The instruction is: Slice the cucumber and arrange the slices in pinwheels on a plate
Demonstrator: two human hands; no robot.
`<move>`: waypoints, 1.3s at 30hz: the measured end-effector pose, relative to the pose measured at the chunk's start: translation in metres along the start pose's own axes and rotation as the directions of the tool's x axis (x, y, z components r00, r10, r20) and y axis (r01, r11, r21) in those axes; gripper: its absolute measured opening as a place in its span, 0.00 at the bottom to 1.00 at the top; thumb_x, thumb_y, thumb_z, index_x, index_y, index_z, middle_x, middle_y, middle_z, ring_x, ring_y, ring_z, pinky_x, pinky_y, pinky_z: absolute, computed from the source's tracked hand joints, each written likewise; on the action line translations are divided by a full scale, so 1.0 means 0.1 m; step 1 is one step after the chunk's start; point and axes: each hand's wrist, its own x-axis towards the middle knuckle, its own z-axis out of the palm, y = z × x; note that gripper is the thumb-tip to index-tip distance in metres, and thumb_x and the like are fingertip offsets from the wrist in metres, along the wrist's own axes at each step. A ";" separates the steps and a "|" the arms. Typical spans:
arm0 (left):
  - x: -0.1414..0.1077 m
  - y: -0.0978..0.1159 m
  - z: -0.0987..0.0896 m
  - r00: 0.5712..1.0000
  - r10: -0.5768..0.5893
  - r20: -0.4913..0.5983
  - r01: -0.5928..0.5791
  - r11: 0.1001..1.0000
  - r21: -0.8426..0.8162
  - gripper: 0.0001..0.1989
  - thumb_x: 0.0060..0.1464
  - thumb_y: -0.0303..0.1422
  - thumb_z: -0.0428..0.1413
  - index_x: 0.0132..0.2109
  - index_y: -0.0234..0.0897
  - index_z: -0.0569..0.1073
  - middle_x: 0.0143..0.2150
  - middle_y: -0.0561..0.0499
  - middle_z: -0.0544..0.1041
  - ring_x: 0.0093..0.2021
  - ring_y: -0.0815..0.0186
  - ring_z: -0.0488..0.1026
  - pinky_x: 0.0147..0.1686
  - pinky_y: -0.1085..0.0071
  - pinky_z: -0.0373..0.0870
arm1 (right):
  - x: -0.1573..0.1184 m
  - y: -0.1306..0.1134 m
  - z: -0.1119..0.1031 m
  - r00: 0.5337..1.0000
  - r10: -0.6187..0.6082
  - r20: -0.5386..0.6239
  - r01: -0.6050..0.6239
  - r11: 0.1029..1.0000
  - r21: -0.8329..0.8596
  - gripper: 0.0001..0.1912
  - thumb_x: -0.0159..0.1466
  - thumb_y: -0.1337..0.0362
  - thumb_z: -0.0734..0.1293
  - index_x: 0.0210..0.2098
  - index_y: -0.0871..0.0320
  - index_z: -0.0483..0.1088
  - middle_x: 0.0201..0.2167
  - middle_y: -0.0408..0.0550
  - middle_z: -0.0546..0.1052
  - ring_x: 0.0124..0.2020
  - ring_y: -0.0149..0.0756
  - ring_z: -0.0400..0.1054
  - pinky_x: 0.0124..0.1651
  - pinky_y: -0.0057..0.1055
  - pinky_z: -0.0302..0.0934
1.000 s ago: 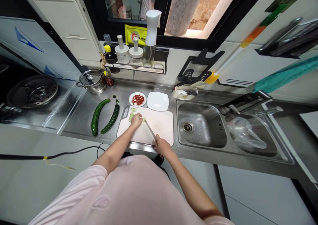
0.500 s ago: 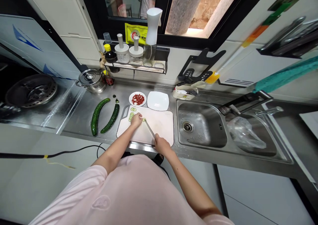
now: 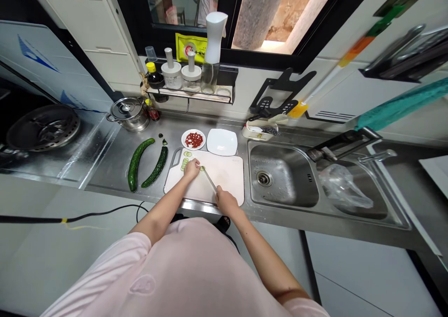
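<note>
My right hand (image 3: 226, 200) is wrapped round the handle of a knife (image 3: 210, 180), whose blade points up and left over the white cutting board (image 3: 227, 172). At the blade's tip lies a green cucumber slice (image 3: 202, 168). My left hand (image 3: 191, 169) is closed beside the tip, its fingers bent together; what they hold, if anything, is too small to make out. Several cucumber slices (image 3: 184, 163) lie left of it on the board. Two whole dark green cucumbers (image 3: 136, 164) rest on the steel counter to the left, with small cut ends (image 3: 164, 142) near them.
Behind the board stand a plate of red pieces (image 3: 194, 140) and a square white plate (image 3: 222, 142). A double sink (image 3: 283, 175) is at the right. A lidded pot (image 3: 130, 114) and a wok (image 3: 44, 127) are at the left, with a spice rack (image 3: 196, 94) above the counter.
The view has shifted very slightly. Both hands and the knife keep nearly the same places on the board.
</note>
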 end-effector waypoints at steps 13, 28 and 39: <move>0.00 0.00 0.01 1.000 0.007 -0.018 -0.007 1.000 -0.014 0.07 0.51 0.31 0.55 0.40 0.41 0.72 0.37 0.51 0.76 0.40 0.65 0.71 0.40 0.71 0.63 | 0.00 0.00 0.00 0.999 -0.024 -0.026 0.024 1.000 0.008 0.12 0.67 0.65 0.52 0.49 0.57 0.57 0.40 0.57 0.74 0.41 0.43 0.70 0.35 0.31 0.55; 0.00 -0.03 0.03 0.999 0.028 -0.027 -0.028 1.000 0.000 0.07 0.51 0.30 0.55 0.40 0.41 0.72 0.37 0.51 0.76 0.39 0.65 0.71 0.39 0.72 0.63 | -0.02 0.02 0.04 1.000 0.000 -0.023 0.000 1.000 0.009 0.13 0.66 0.66 0.52 0.49 0.58 0.57 0.39 0.57 0.75 0.40 0.44 0.70 0.35 0.31 0.55; -0.04 -0.02 0.03 0.998 0.049 -0.028 -0.048 0.999 0.022 0.09 0.53 0.30 0.53 0.42 0.40 0.71 0.39 0.50 0.75 0.41 0.65 0.71 0.41 0.72 0.64 | -0.11 0.09 0.12 1.000 0.013 -0.012 -0.013 1.000 -0.007 0.13 0.66 0.66 0.52 0.50 0.57 0.57 0.38 0.55 0.75 0.40 0.42 0.70 0.35 0.30 0.54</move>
